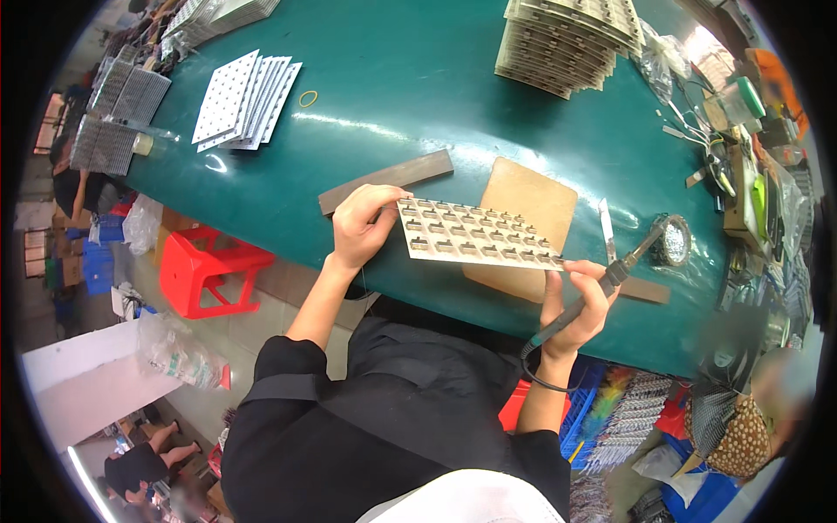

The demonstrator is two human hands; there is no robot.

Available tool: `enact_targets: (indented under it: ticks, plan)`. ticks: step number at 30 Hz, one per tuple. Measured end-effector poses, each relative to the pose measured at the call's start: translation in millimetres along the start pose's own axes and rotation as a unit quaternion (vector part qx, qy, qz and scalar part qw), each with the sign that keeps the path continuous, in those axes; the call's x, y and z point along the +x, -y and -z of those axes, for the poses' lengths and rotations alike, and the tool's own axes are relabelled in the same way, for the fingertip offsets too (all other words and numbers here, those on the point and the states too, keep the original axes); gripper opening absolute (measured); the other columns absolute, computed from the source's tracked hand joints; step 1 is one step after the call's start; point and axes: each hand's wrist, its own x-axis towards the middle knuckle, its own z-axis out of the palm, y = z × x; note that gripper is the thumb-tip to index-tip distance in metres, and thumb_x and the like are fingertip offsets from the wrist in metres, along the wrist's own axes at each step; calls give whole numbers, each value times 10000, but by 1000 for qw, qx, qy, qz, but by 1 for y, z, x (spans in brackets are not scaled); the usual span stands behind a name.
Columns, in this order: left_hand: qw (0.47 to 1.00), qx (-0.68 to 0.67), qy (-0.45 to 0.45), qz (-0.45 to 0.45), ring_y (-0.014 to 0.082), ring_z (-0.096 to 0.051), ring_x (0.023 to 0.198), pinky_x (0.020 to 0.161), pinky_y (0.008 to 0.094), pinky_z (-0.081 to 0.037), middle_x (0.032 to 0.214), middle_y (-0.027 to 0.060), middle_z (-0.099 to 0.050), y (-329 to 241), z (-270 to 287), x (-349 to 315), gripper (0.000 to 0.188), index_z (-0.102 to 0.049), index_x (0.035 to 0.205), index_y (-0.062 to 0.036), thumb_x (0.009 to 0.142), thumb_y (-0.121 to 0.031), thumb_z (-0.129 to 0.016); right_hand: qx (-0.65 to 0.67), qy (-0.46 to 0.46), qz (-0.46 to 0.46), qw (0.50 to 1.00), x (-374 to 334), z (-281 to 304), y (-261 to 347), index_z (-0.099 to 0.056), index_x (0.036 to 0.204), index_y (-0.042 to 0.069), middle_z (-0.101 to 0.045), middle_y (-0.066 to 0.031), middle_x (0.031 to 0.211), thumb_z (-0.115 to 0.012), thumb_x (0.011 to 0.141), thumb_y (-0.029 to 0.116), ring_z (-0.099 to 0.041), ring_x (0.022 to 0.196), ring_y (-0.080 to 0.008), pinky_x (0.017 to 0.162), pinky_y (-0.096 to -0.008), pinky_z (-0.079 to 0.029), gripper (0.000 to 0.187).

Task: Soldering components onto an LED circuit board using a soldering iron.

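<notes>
Held tilted over the near edge of the table is a cream circuit board panel (478,234) with rows of small dark components. My left hand (356,227) pinches its upper left corner between thumb and fingers. At the panel's right end, the thumb and fingertips of my right hand (577,315) grip the lower corner. That same hand also holds a soldering iron (615,275), its tip pointing up and right, its cable looping below the wrist. A tan rectangular board (534,187) lies on the table, partly hidden behind the panel.
Dark bars (418,171) lie on the green table (392,87). Beyond my right hand are a flat metal blade-like tool (608,228) and a shiny coil (672,239). Stacked panels (567,48) stand far right; white sheets (240,100) lie far left. A red stool (205,270) stands left.
</notes>
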Motion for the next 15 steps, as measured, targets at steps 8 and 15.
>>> enact_targets:
  ticks: [8, 15]
  plan:
    - [1000, 16, -13, -1, 243, -685, 785, 692, 315, -535, 902, 97, -728, 3, -3, -2, 254, -654, 951, -24, 755, 137, -639, 26, 2, -19, 999, -4, -1, 2, -494, 1120, 65, -634, -142, 934, -758, 790, -54, -623, 856, -268, 790, -380, -505, 438]
    - [989, 4, -136, 56, 134, -552, 746, 695, 262, -470, 911, 82, -616, -12, 10, 12, 177, -661, 1033, -1, 948, 18, -508, 40, -24, -22, 999, -6, -6, 1, -534, 1093, 61, -632, -148, 898, -787, 790, -15, -631, 784, -263, 671, -346, -521, 402]
